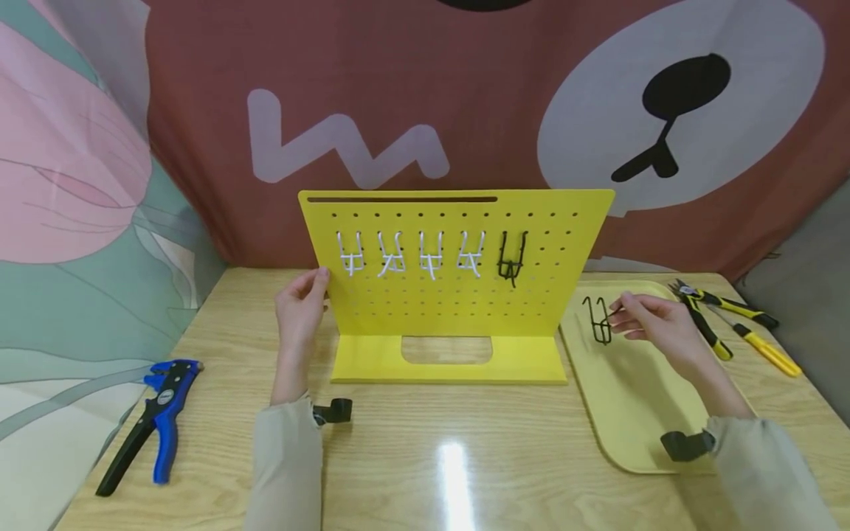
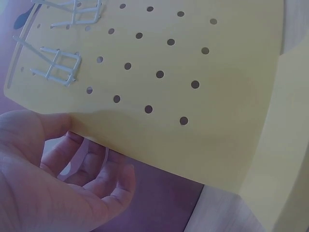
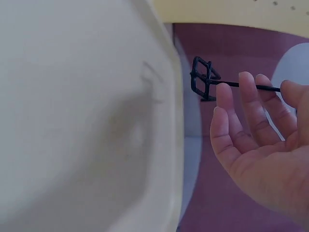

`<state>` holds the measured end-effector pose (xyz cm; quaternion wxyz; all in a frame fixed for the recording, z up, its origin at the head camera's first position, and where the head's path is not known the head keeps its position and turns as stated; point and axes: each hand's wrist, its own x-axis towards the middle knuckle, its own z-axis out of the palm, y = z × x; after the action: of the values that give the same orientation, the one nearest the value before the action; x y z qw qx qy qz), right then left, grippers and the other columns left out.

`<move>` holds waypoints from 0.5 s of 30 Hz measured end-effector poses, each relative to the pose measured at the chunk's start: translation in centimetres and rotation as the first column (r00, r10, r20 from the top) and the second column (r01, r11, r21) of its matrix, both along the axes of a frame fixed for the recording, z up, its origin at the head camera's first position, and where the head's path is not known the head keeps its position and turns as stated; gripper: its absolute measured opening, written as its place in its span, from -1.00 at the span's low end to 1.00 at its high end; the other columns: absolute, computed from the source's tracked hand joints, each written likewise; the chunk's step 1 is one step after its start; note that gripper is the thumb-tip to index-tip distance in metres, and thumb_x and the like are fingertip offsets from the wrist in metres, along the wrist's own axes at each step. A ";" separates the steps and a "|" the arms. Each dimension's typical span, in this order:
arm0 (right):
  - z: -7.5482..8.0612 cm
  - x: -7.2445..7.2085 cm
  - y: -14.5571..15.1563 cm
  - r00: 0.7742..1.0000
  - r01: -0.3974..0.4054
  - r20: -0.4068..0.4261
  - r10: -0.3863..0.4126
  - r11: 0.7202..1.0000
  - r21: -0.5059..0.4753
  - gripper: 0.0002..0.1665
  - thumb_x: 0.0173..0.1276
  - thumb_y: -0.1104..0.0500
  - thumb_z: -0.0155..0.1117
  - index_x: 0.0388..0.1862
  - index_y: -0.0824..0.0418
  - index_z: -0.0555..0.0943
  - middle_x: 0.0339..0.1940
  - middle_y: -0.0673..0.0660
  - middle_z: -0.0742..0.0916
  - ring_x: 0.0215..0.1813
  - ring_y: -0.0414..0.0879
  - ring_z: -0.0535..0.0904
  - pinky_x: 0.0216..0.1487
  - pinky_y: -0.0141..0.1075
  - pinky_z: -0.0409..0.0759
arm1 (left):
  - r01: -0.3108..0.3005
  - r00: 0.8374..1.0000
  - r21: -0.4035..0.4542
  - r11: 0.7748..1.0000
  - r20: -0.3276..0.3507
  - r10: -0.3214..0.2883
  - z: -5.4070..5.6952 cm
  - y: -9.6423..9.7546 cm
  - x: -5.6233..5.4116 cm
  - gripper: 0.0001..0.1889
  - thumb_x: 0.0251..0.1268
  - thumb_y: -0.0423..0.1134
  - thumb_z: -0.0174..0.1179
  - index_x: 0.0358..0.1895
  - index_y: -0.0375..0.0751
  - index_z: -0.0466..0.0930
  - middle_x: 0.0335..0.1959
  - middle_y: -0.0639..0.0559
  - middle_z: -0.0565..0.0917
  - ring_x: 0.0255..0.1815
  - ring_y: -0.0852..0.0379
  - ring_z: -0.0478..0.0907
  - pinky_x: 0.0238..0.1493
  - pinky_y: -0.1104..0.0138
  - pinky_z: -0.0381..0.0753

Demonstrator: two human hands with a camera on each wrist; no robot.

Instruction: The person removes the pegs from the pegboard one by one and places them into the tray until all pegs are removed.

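Observation:
A yellow pegboard (image 1: 438, 295) stands upright on its foot on the wooden table. White wire hooks (image 1: 430, 254) hang in a row on it, with one black hook (image 1: 511, 259) at their right end. My left hand (image 1: 300, 306) pinches the board's left edge, thumb on the front and fingers behind, as the left wrist view shows. Over the yellow tray (image 1: 637, 450), my right hand (image 1: 654, 324) holds a second black wire hook (image 1: 600, 322) by its long prong, between thumb and fingers. The hook's wire frame points left, towards the board.
Wire strippers (image 1: 162, 420) with blue and black handles lie at the left. Right of the tray are black-and-yellow pliers (image 1: 737, 304) and a yellow-handled screwdriver (image 1: 766, 350). A printed cloth (image 1: 491, 96) hangs behind the table.

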<state>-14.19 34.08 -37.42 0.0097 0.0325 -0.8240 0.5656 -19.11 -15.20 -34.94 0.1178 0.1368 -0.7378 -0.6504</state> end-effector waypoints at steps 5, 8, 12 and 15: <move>-0.7 -1.1 0.3 0.998 0.020 0.054 -0.021 1.000 0.024 -0.54 0.51 -0.06 0.00 -0.09 0.31 0.61 -0.36 -0.05 0.75 -0.29 -0.17 0.70 -0.30 -0.33 0.65 | -0.007 1.000 -0.001 1.000 0.003 0.007 0.0 0.0 -0.1 -0.57 0.37 0.01 0.13 0.08 -0.26 0.61 -0.13 -0.01 0.60 -0.21 0.17 0.51 -0.18 0.35 0.53; -0.9 -1.6 0.6 0.996 0.021 0.083 -0.026 0.998 0.062 -0.45 0.50 -0.10 -0.01 -0.04 0.40 0.56 -0.36 -0.07 0.74 -0.29 -0.17 0.70 -0.29 -0.31 0.65 | -0.014 1.000 0.006 1.000 0.010 0.014 -0.1 0.0 -0.2 -0.58 0.38 0.00 0.13 0.08 -0.25 0.61 -0.15 0.03 0.60 -0.21 0.17 0.51 -0.11 0.26 0.53; -1.2 -2.2 1.1 0.993 0.020 0.115 -0.027 0.998 0.065 -0.49 0.50 -0.10 -0.01 -0.09 0.34 0.59 -0.37 -0.08 0.74 -0.28 -0.17 0.70 -0.29 -0.28 0.66 | -0.014 1.000 0.013 1.000 0.014 0.014 -0.1 0.0 -0.2 -0.59 0.38 -0.01 0.13 0.07 -0.24 0.62 -0.18 0.04 0.59 -0.21 0.17 0.50 -0.11 0.25 0.53; -1.5 -2.7 1.3 0.991 0.020 0.134 -0.027 0.999 0.050 -0.54 0.50 -0.10 0.00 -0.14 0.26 0.62 -0.38 -0.09 0.74 -0.29 -0.17 0.70 -0.29 -0.27 0.66 | -0.013 1.000 0.014 1.000 0.010 0.012 0.0 0.0 -0.1 -0.59 0.38 -0.01 0.14 0.07 -0.25 0.62 -0.18 0.02 0.59 -0.21 0.16 0.50 -0.15 0.29 0.53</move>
<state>-16.90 35.43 -38.89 -0.0401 -0.0151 -0.8367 0.5460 -19.26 -15.16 -34.95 0.1174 0.1453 -0.7330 -0.6541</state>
